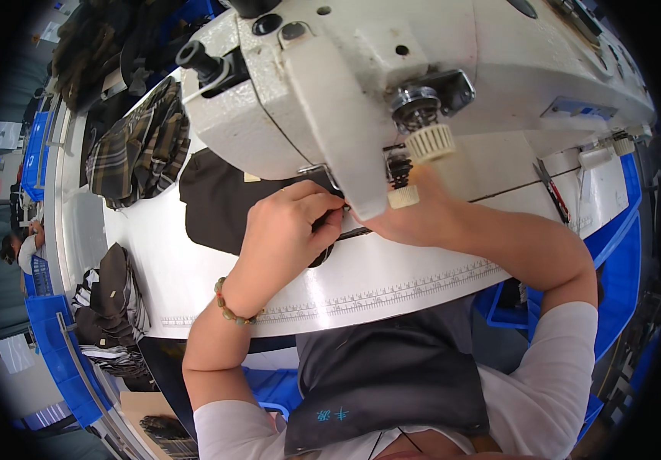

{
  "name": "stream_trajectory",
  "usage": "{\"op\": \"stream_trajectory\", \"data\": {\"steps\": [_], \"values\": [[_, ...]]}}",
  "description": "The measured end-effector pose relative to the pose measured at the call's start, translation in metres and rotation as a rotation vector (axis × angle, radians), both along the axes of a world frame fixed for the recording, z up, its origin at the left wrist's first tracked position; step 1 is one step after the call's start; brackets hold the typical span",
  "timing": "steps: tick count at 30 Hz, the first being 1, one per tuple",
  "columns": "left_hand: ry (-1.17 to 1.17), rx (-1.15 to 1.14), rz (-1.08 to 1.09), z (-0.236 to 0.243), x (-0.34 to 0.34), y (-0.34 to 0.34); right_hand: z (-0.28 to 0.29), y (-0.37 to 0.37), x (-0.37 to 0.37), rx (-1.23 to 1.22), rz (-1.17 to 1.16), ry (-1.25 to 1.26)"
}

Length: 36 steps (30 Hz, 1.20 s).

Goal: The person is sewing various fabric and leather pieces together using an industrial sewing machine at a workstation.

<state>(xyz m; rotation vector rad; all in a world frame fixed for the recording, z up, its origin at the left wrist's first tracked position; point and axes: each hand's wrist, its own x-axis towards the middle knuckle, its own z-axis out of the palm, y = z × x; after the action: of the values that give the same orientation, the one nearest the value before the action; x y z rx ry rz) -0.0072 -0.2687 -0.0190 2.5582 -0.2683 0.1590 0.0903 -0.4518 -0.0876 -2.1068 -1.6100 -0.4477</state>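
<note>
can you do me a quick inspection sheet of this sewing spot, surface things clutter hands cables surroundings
surface: glossy white table, printed ruler scale along its near edge
job's things: dark brown flat cloth partly under the white metal sewing machine
clutter: brown plaid fabric pile at left; slim metal tool with red-and-black handles at right
left hand: at the cloth, thumb and forefinger close together; grip unclear
right hand: partly hidden by the machine; grip unclear
cables: nothing seen
surroundings: blue plastic bins on both sides; another person far left
</note>
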Motion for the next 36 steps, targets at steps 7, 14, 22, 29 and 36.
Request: {"op": "stream_trajectory", "data": {"steps": [7, 14, 22, 29, 36], "values": [[-0.204, 0.338, 0.118, 0.009, -0.010, -0.017, -0.013, 0.005, 0.005, 0.124, 0.045, 0.118], [-0.461, 0.387, 0.059, 0.000, -0.007, -0.009, 0.010, -0.001, 0.001, 0.170, -0.055, 0.183], [-0.410, 0.390, 0.011, -0.005, -0.007, -0.007, 0.014, 0.000, 0.002, 0.148, -0.011, 0.176], [-0.249, 0.333, 0.020, -0.003, -0.014, -0.011, 0.030, -0.010, -0.012, -0.041, 0.097, -0.204], [-0.060, 0.322, -0.024, 0.007, -0.015, -0.009, 0.023, -0.008, -0.010, 0.002, 0.162, -0.218]]}}
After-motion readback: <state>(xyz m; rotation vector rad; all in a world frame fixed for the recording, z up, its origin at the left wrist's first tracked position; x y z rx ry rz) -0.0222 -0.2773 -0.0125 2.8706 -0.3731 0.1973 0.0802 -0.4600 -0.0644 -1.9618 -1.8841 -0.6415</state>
